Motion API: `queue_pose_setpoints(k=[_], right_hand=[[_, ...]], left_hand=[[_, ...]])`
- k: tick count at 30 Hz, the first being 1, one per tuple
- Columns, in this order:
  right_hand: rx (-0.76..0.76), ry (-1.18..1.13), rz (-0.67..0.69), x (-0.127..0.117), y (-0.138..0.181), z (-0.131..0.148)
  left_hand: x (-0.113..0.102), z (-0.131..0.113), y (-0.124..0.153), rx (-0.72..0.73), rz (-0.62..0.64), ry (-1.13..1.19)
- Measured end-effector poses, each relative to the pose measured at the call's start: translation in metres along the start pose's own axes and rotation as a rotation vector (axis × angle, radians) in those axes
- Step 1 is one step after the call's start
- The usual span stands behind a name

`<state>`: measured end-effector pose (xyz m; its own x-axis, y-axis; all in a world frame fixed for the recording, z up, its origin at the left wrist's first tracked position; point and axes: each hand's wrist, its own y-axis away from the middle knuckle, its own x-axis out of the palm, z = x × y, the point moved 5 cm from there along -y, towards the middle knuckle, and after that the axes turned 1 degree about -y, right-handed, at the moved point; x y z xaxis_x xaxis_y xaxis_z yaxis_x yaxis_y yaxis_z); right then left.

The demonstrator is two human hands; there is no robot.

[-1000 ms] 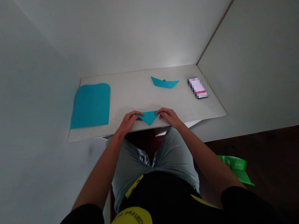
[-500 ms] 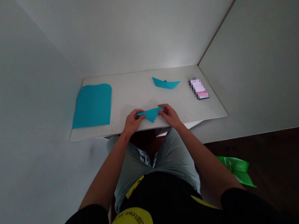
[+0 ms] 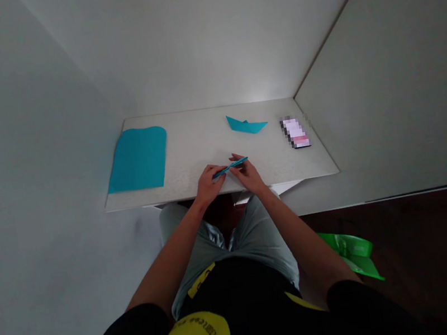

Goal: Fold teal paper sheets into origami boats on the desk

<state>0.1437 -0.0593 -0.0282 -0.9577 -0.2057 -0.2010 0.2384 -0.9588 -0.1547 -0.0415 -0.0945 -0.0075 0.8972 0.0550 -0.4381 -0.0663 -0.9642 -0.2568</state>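
A folded piece of blue paper (image 3: 230, 166) is held between both hands near the table's front edge, seen nearly edge-on as a thin, slanting strip. My left hand (image 3: 209, 184) has its fingers closed on the lower left end. Towards the other end, my right hand (image 3: 248, 175) pinches the paper, and its right tip sticks out past the fingers. Behind the hands lies a folded blue paper boat (image 3: 247, 125) with a small peak in its middle.
Blue sheets of paper (image 3: 137, 159) lie on the left of the white table (image 3: 191, 138). A phone (image 3: 295, 132), pixelated, rests at the right end. Walls border the table at the back and sides. On the dark floor at right is a green plastic object (image 3: 358, 253).
The folded paper has turned from showing its triangular face to nearly edge-on, its right end tilted up. My left hand has shifted right, closer to my right hand.
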Motion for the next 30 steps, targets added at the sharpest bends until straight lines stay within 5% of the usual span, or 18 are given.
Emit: queue_pose_setpoints(k=[5,20,30], right_hand=[[-0.039,0.026,0.044,0.002,0.003,0.003],[-0.212,0.164,0.185,0.004,0.009,0.022],[-0.007,0.038,0.179,0.003,0.004,0.009]], left_hand=[[0.002,0.0,0.002,0.027,0.092,0.032],[-0.005,0.017,0.002,-0.101,-0.031,0.213],[-0.017,0.022,-0.004,-0.199,0.03,0.325]])
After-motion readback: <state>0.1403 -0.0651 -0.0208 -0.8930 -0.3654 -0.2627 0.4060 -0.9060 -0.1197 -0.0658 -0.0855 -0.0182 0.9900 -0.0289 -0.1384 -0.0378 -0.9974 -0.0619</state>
